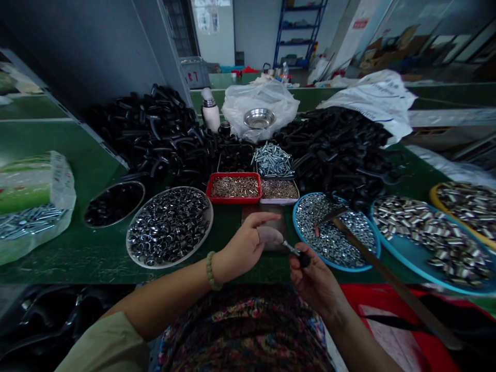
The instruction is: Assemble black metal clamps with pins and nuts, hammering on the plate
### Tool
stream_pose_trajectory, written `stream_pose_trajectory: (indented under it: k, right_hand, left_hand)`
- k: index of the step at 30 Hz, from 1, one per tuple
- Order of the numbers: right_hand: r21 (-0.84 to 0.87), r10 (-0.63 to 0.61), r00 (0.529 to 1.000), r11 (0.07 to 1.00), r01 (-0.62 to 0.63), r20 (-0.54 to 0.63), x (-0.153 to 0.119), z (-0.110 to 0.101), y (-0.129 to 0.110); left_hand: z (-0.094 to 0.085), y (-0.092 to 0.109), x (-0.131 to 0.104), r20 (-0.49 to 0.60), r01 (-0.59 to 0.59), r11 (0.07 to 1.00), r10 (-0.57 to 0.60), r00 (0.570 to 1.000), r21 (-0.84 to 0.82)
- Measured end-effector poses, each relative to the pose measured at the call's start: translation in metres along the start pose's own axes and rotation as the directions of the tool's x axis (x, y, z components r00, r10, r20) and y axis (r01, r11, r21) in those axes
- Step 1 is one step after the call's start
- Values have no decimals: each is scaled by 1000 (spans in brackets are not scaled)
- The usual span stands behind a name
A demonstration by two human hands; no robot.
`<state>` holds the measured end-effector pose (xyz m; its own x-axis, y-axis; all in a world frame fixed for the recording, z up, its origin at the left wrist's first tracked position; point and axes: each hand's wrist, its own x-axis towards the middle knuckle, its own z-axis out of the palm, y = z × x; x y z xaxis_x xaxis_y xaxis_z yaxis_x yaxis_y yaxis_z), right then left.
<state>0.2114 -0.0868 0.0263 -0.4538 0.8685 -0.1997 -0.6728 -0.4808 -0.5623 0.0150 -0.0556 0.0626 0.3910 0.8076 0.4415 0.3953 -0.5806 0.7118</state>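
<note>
My right hand (315,281) holds a small piece with a round black knob (304,259) and a thin metal shaft (290,248). The shaft points left, toward my left hand (238,250). My left hand has its fingers apart, one stretched out to the right. A pale, blurred covering (270,235) appears on one of its digits, close to the shaft tip; whether they touch I cannot tell. Beneath the hands lies a flat metal plate (248,214) on the green table. Right beside them is a blue tray (360,269) of small shiny metal parts.
A hammer (372,258) lies across the blue tray, its handle reaching past the table edge. Left stands a round tray (129,253) of dark metal rings. Ahead are a red tray (210,199) of pins, a pile of bolts (273,160) and heaps of black parts (155,134).
</note>
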Motion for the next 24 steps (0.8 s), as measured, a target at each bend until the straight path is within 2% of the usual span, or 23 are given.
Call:
stream_pose_trajectory:
  k: [4,7,9,13,14,16,17,18,19,20,21,22,23,24]
  right_hand:
    - [-150,-29,999,988,25,-24,-1,-4,-1]
    - [-267,-50,999,963,43,-21,-4,-8,1]
    - [-365,-59,998,930,54,-2,-6,-11,1]
    - [-502,-84,996,860,93,40,-4,-16,2]
    - [-525,-92,995,845,102,45,-3,-18,2]
    - [-573,-114,993,812,115,37,1,-22,2]
    - [-586,-131,991,801,120,24,2,-25,2]
    - [-587,-154,988,799,128,6,4,-28,3]
    - [-578,-176,984,805,136,-14,5,-31,2]
    - [-562,-193,981,815,143,-30,6,-34,2]
    - [-546,-207,978,824,151,-42,6,-35,2]
    - [-533,-212,976,832,155,-48,6,-36,2]
    - [-524,-215,975,837,156,-53,7,-35,2]
    - [-515,-214,975,843,155,-57,7,-32,2]
  left_hand:
    - [-4,-1,0,114,180,983,-176,978,-33]
    - [-11,2,3,223,269,952,-233,946,-145]
    - [-15,5,6,273,297,923,-228,935,-243]
    - [-19,22,5,289,327,878,-230,929,-351]
    - [-21,28,3,353,348,847,-207,913,-401]
    - [-30,35,0,522,403,757,-97,848,-514]
    - [-38,33,1,545,424,722,-77,835,-547]
    - [-50,26,4,498,423,715,-120,859,-557]
    - [-65,14,8,373,412,734,-230,899,-539]
    - [-84,-3,14,112,397,775,-395,912,-491]
    - [-105,-22,21,-192,407,810,-518,833,-422]
    - [-126,-43,26,-450,462,809,-586,673,-363]
    - [-148,-63,30,-586,551,768,-622,520,-326]
    - [-168,-80,32,-612,579,748,-633,474,-325]
